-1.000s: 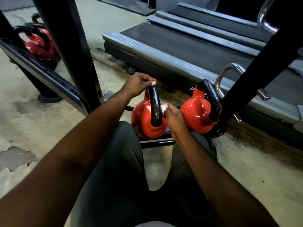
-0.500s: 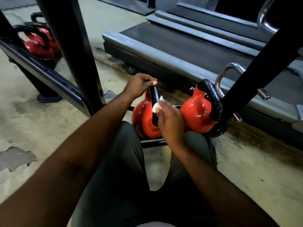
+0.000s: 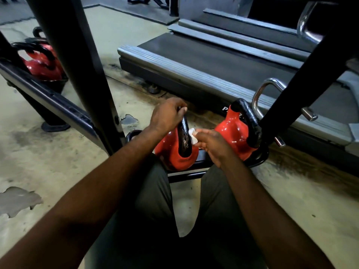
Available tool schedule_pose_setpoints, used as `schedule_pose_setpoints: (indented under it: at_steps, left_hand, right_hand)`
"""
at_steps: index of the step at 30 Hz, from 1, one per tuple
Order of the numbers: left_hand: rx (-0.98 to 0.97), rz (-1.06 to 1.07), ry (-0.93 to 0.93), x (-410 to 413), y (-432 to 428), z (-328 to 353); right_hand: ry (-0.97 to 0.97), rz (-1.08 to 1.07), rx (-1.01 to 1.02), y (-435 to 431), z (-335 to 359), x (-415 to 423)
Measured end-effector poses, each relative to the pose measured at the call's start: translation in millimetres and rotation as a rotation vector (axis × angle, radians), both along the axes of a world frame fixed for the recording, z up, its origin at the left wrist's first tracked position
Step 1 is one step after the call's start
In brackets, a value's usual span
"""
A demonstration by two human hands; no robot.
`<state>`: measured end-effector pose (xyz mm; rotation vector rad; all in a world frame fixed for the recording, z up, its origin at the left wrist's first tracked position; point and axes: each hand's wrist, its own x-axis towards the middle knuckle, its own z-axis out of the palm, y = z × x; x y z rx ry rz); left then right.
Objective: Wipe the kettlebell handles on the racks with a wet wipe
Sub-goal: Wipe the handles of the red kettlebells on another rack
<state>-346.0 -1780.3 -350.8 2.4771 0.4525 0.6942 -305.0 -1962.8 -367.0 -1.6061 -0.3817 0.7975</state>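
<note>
Far left, a far kettlebell [image 3: 41, 65], red, sits on a rack rail behind the black upright [image 3: 77, 65]. The floor [image 3: 58, 152] has chipped paint there. My left hand [image 3: 168, 115] is clenched round the top of the black handle [image 3: 184, 138] of the near kettlebell [image 3: 174, 156], which sits on the low rack tray [image 3: 259, 162] in front of my knees. The wet wipe [image 3: 192, 135], white and bunched, touches the handle's right side about midway up. My right hand [image 3: 211, 144] pinches the wipe between fingertips and thumb. Just right of it, the second kettlebell [image 3: 235, 136] is on the same tray, untouched. A treadmill [image 3: 213, 61] stands behind both.
</note>
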Motion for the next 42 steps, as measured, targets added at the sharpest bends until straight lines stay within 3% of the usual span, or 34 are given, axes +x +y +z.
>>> schedule_pose_setpoints:
  at_steps: [3,6,11,16,21,25,30,33,36,42]
  left_hand:
    - [0.086,-0.078,-0.049,12,-26,4]
    - [0.065,-0.19,0.03,30,-48,6]
    - [-0.059,-0.315,0.131,68,-71,2]
    - [-0.103,-0.392,0.073,114,-107,1]
    - [-0.107,-0.362,0.103,151,-127,2]
    - [-0.174,-0.318,0.098,161,-127,0]
    - [-0.179,-0.316,0.113,165,-133,0]
    - [-0.159,-0.332,0.131,163,-133,-3]
    - [-0.119,-0.316,0.145,163,-128,1]
    - [-0.002,-0.291,0.21,160,-120,10]
  right_hand:
    - [-0.056,-0.053,0.029,-16,3,4]
    - [-0.15,-0.154,0.043,-41,10,13]
    - [-0.446,-0.257,-0.037,-75,33,50]
    - [-0.782,-0.41,-0.223,-105,35,89]
    - [-1.08,-0.421,-0.289,-123,-2,93]
    - [-1.123,-0.5,-0.279,-135,-20,90]
    - [-1.274,-0.479,-0.586,-105,-14,114]
    - [-1.341,-0.545,-0.635,-110,-28,102]
    - [-1.249,-0.62,-0.584,-128,-54,85]
    - [-0.625,-0.697,-0.082,-139,-59,75]
